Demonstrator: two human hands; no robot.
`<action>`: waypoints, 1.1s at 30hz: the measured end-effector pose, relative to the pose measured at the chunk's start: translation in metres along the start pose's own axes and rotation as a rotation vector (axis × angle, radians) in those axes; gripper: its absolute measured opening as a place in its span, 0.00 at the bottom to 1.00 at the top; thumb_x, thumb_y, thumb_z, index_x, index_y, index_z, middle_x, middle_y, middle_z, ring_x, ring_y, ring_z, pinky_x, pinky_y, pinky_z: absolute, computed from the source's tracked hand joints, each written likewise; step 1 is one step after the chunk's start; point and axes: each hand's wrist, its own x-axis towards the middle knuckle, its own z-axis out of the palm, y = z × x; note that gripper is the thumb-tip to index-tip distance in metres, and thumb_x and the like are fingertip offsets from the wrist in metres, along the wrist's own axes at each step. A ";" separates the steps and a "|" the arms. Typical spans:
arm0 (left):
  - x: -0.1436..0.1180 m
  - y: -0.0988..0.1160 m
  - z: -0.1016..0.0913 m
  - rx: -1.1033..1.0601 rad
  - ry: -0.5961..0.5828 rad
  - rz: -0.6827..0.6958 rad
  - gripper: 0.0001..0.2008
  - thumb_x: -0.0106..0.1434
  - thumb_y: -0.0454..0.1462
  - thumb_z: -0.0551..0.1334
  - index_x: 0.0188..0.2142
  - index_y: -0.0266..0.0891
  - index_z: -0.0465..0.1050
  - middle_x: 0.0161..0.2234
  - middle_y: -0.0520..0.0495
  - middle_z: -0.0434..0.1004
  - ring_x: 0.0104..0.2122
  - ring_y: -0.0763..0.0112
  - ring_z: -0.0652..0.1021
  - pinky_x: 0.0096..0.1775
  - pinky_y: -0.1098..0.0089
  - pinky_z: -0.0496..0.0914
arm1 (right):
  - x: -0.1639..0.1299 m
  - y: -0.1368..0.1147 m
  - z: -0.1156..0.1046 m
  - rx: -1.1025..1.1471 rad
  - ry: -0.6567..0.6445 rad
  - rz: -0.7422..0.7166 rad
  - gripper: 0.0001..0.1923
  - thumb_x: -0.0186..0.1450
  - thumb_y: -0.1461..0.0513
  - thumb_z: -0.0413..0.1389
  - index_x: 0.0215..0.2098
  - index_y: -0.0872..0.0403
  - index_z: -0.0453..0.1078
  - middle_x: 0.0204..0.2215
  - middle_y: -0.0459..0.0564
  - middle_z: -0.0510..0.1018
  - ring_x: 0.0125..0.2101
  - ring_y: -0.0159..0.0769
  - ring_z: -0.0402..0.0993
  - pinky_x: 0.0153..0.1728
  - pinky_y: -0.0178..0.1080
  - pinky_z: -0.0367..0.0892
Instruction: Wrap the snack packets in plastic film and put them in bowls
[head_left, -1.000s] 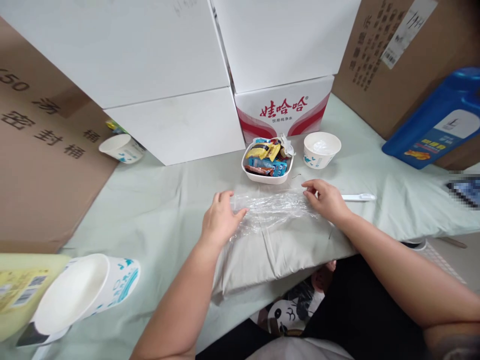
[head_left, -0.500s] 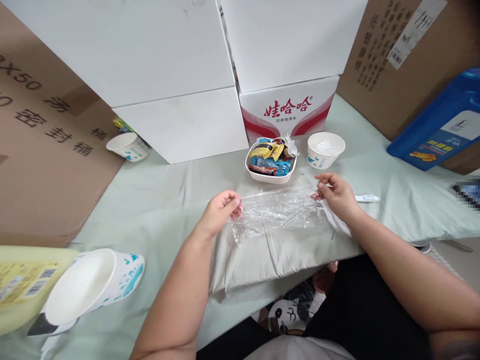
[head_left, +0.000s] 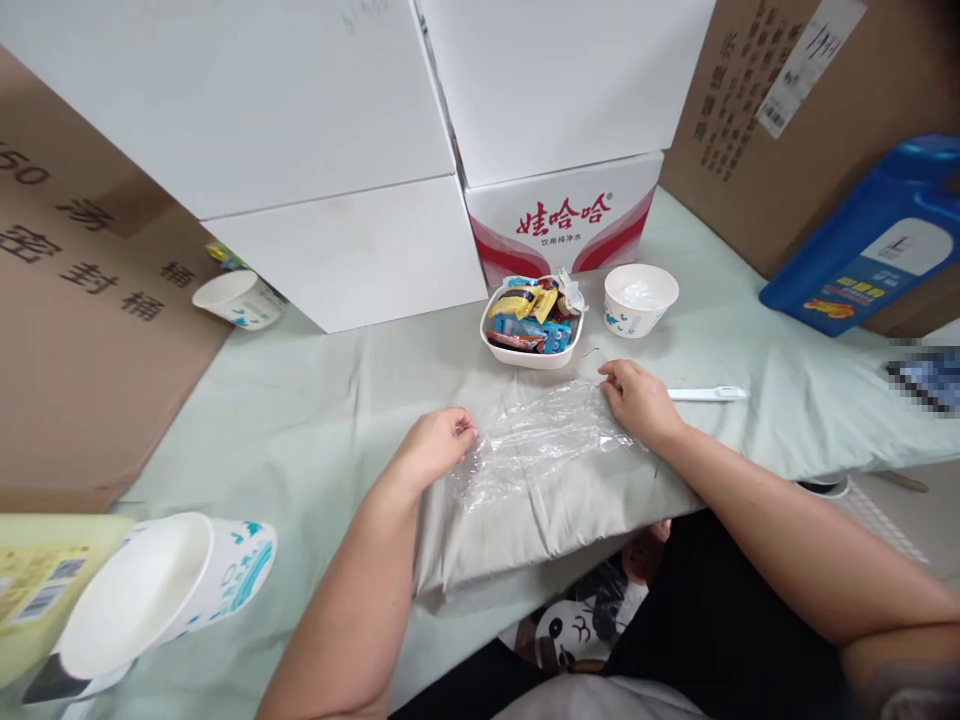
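Observation:
A crinkled piece of clear plastic film (head_left: 536, 440) lies spread on the pale green cloth between my hands; I cannot tell if it is a bag or a single sheet. My left hand (head_left: 435, 448) has its fingers closed at the film's left edge. At the right end, my right hand (head_left: 639, 402) bends its fingers down onto the film, its fingertips partly hidden. A white plastic handle (head_left: 709, 394) sticks out to the right from beside that hand. Just beyond the film stands a white bowl (head_left: 531, 356) of small wrapped snack packets (head_left: 529, 318).
A paper cup (head_left: 637, 318) with clear plastic inside stands behind my right hand. White cartons (head_left: 405, 255) line the back. A blue bottle (head_left: 862, 250) leans at the right. Two more paper cups, one at back left (head_left: 244, 300), one at near left (head_left: 232, 575), flank my left arm.
The film has come down flatter onto the cloth. My left hand has lowered slightly, and my right hand has turned palm-down over the film's right end. The view has shifted a little.

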 end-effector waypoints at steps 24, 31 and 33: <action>-0.010 0.014 -0.007 0.145 -0.046 0.143 0.07 0.54 0.38 0.58 0.27 0.41 0.75 0.33 0.48 0.79 0.35 0.64 0.77 0.36 0.68 0.68 | 0.001 -0.001 -0.005 -0.128 0.028 -0.079 0.13 0.65 0.66 0.47 0.45 0.55 0.69 0.42 0.57 0.78 0.41 0.45 0.74 0.40 0.43 0.68; -0.014 0.016 -0.012 -0.196 -0.101 0.065 0.09 0.50 0.42 0.61 0.28 0.39 0.72 0.23 0.52 0.74 0.22 0.70 0.74 0.27 0.71 0.66 | 0.003 0.008 -0.012 0.368 0.116 0.088 0.13 0.63 0.60 0.51 0.46 0.53 0.67 0.31 0.48 0.75 0.28 0.37 0.75 0.33 0.41 0.71; -0.015 0.016 -0.011 -0.235 -0.134 0.036 0.08 0.49 0.41 0.61 0.28 0.39 0.71 0.22 0.53 0.73 0.21 0.70 0.74 0.27 0.71 0.67 | 0.003 0.010 -0.014 0.437 0.069 0.157 0.14 0.63 0.59 0.51 0.46 0.53 0.66 0.31 0.47 0.74 0.23 0.34 0.73 0.28 0.39 0.70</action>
